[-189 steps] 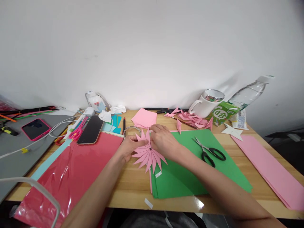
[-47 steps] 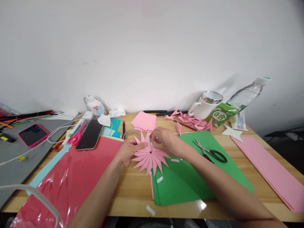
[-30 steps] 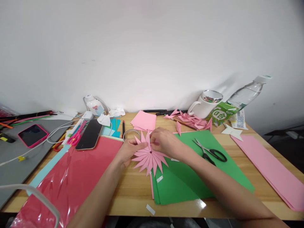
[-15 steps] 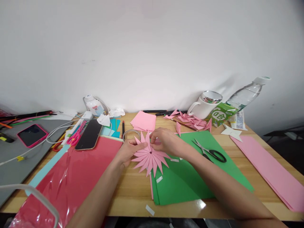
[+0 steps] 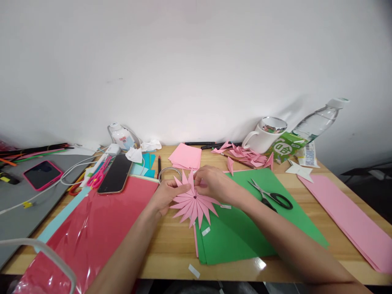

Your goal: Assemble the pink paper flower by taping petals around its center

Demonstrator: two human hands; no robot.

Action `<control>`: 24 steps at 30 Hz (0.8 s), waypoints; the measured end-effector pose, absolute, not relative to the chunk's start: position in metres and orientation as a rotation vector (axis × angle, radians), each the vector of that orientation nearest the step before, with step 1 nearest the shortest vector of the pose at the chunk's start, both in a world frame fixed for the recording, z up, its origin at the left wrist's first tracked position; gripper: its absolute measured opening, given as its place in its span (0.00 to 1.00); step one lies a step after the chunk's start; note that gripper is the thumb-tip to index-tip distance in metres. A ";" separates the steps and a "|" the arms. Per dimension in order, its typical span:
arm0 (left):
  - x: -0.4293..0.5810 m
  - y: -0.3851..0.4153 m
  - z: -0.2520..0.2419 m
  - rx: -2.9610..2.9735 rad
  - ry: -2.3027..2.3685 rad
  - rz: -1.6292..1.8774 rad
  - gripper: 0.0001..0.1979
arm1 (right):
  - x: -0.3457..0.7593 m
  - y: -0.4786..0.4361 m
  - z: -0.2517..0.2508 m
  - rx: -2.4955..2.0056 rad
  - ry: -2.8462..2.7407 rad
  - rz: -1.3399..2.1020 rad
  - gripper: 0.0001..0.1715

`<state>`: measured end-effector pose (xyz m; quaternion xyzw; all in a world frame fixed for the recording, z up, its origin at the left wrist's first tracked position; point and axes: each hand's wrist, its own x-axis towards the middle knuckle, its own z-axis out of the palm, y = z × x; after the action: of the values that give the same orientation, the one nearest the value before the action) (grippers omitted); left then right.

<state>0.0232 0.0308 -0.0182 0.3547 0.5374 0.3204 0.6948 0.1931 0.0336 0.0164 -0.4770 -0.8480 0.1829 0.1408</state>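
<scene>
A pink folded-paper flower (image 5: 192, 204) with several pointed petals lies on the wooden table (image 5: 171, 245), partly over a green sheet (image 5: 245, 228). My left hand (image 5: 165, 194) grips its left petals, thumb on top. My right hand (image 5: 214, 183) is curled over the upper right petals, fingertips pinching near the top petal. What the right fingertips press is hidden.
Black scissors (image 5: 271, 197) lie on the green sheet. Small tape bits (image 5: 206, 231) sit nearby. A red plastic sheet (image 5: 88, 232) lies left, with a phone (image 5: 116, 173), pink scissors (image 5: 98, 173) and tape ring (image 5: 168, 170). Pink squares (image 5: 186, 156), folded petals (image 5: 248, 155), mug (image 5: 265, 134), bottle (image 5: 318, 118), long pink paper (image 5: 346, 216).
Both hands stay on the flower; the right fingers have shifted slightly on the upper petals. The flower has hardly moved.
</scene>
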 end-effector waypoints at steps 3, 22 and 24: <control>0.023 0.031 -0.018 0.797 1.204 0.721 0.17 | 0.192 0.034 0.018 -1.392 -2.449 0.522 0.07; 0.023 0.031 -0.019 0.827 1.228 0.712 0.17 | 0.188 0.031 0.021 -1.430 -2.486 0.573 0.09; 0.023 0.031 -0.020 0.831 1.211 0.718 0.17 | 0.189 0.032 0.019 -1.403 -2.468 0.604 0.10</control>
<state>0.0227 0.0309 -0.0201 0.3707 0.5405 0.3205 0.6839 0.1893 0.0319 0.0194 -0.4800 -0.8442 0.2067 0.1192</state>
